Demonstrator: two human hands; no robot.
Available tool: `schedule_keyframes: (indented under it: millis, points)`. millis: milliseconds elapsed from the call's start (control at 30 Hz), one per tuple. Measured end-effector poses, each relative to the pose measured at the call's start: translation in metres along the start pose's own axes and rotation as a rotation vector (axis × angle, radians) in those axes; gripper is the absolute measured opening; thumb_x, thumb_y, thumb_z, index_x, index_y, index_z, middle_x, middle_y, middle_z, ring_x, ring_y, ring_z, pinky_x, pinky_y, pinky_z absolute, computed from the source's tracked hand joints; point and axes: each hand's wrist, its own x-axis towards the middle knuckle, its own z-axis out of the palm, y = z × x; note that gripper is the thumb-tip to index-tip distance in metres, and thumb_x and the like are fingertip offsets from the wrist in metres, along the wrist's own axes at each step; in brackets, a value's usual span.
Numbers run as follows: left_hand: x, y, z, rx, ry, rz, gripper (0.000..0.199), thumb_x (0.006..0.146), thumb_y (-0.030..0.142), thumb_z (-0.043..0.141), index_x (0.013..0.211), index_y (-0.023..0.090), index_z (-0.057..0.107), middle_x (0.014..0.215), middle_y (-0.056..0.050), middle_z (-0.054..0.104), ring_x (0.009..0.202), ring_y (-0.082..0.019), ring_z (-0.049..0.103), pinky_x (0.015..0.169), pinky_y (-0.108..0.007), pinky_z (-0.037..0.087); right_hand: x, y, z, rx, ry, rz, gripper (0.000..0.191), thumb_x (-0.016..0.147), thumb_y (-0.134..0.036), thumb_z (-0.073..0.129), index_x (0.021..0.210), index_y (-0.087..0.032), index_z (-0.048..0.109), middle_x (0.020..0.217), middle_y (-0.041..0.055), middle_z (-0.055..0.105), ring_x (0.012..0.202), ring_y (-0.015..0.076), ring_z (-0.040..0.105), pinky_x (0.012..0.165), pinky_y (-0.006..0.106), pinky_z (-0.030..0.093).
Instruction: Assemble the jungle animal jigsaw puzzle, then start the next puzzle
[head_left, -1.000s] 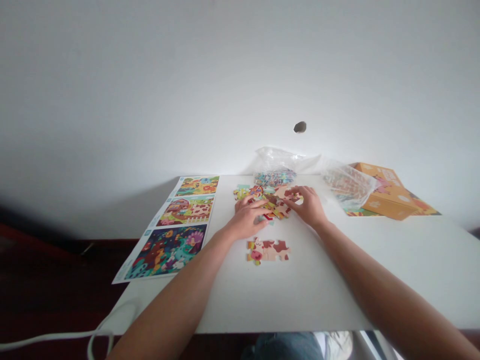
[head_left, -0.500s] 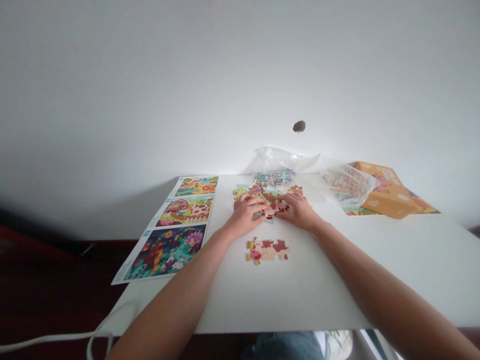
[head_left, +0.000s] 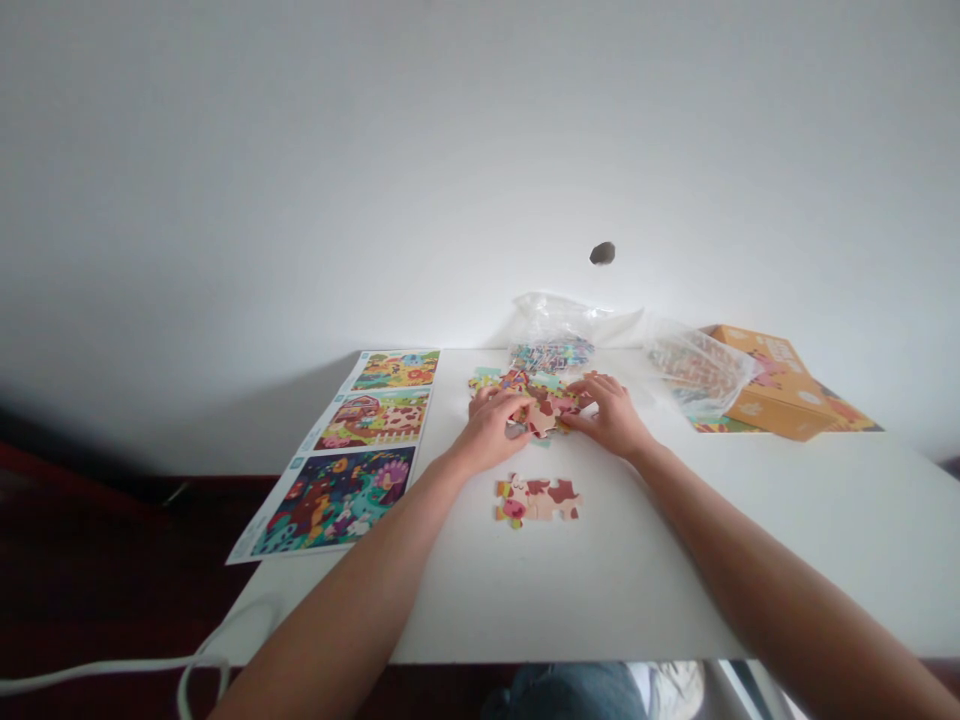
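My left hand (head_left: 493, 425) is at the left side of a pile of loose jigsaw pieces (head_left: 551, 385), its thumb and fingers curled round the edge of a pink-and-brown puzzle piece (head_left: 541, 416). Part of that piece is hidden by the fingers. At the pile's right side, my right hand (head_left: 606, 412) touches the pieces with its fingers apart and bent, gripping nothing that I can see. Nearer to me lies a joined strip of pieces (head_left: 538, 499) showing a cow's head and spotted body, flat on the white table and apart from both hands.
On the left lies a picture sheet (head_left: 341, 455) with three printed scenes. Behind the pile, a clear plastic bag (head_left: 555, 325) holds more pieces; a second bag (head_left: 694, 370) leans on an orange box (head_left: 780, 375) at right. A white cable (head_left: 97, 668) hangs at the lower left.
My left fingers have curled in more on the piece at the pile's front. My right hand has shifted slightly right, its fingers further apart. The cow strip stays put.
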Motion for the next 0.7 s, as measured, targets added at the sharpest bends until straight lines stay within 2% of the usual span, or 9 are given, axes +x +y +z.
schedule_keyframes:
  millis: [133, 200, 267, 367, 500, 600, 700]
  points:
    - [0.000, -0.002, 0.003, -0.008, 0.041, -0.033, 0.059, 0.075, 0.023, 0.070, 0.133, 0.026, 0.058, 0.113, -0.006, 0.065, 0.112, -0.027, 0.052, 0.104, -0.043, 0.037, 0.000, 0.010, 0.004, -0.088, 0.131, 0.271, 0.040, 0.082, -0.049, 0.069, 0.113, -0.024, 0.064, 0.111, 0.0105, 0.067, 0.107, 0.0313, 0.054, 0.091, 0.044, 0.038]
    - [0.001, -0.003, 0.004, -0.011, 0.065, -0.043, 0.063, 0.074, 0.022, 0.070, 0.135, 0.026, 0.055, 0.111, -0.006, 0.064, 0.112, -0.027, 0.052, 0.104, -0.043, 0.037, -0.001, 0.013, 0.004, -0.142, 0.142, 0.374, 0.042, 0.083, -0.051, 0.066, 0.115, -0.023, 0.064, 0.111, 0.0125, 0.067, 0.108, 0.0338, 0.053, 0.091, 0.047, 0.038]
    - [0.002, -0.004, 0.005, -0.019, 0.096, -0.057, 0.066, 0.074, 0.021, 0.070, 0.137, 0.026, 0.053, 0.108, -0.005, 0.064, 0.110, -0.027, 0.053, 0.103, -0.044, 0.037, -0.001, 0.014, 0.003, -0.187, 0.136, 0.419, 0.045, 0.083, -0.053, 0.065, 0.117, -0.023, 0.064, 0.114, 0.0148, 0.065, 0.110, 0.0363, 0.052, 0.091, 0.050, 0.037]
    - [0.002, -0.003, 0.003, -0.019, 0.145, -0.062, 0.067, 0.076, 0.024, 0.070, 0.139, 0.026, 0.050, 0.105, -0.006, 0.062, 0.109, -0.026, 0.053, 0.102, -0.044, 0.038, -0.002, 0.005, 0.001, -0.139, 0.131, 0.344, 0.042, 0.083, -0.050, 0.065, 0.116, -0.023, 0.065, 0.118, 0.0142, 0.066, 0.111, 0.0352, 0.054, 0.093, 0.051, 0.038]
    - [0.002, 0.004, -0.001, -0.012, 0.201, 0.018, 0.064, 0.080, 0.026, 0.067, 0.141, 0.024, 0.048, 0.114, -0.008, 0.060, 0.114, -0.026, 0.052, 0.105, -0.044, 0.037, -0.003, -0.021, 0.003, 0.240, 0.016, 0.118, 0.041, 0.085, -0.046, 0.065, 0.119, -0.023, 0.062, 0.104, 0.0074, 0.072, 0.094, 0.0237, 0.063, 0.090, 0.040, 0.046]
    - [0.001, 0.010, -0.004, -0.028, 0.179, 0.092, 0.060, 0.082, 0.026, 0.066, 0.140, 0.025, 0.049, 0.120, -0.008, 0.058, 0.119, -0.026, 0.049, 0.108, -0.043, 0.036, -0.006, -0.036, 0.008, 0.540, -0.061, 0.108, 0.042, 0.088, -0.044, 0.061, 0.123, -0.021, 0.061, 0.091, 0.0040, 0.073, 0.077, 0.0181, 0.064, 0.077, 0.033, 0.050]
    - [0.000, 0.010, -0.003, -0.044, 0.102, 0.135, 0.062, 0.081, 0.028, 0.069, 0.140, 0.027, 0.049, 0.123, -0.008, 0.059, 0.121, -0.027, 0.049, 0.108, -0.044, 0.037, -0.006, -0.037, 0.011, 0.630, -0.052, 0.141, 0.040, 0.088, -0.041, 0.059, 0.120, -0.018, 0.061, 0.079, 0.0016, 0.069, 0.068, 0.0161, 0.061, 0.067, 0.030, 0.049]
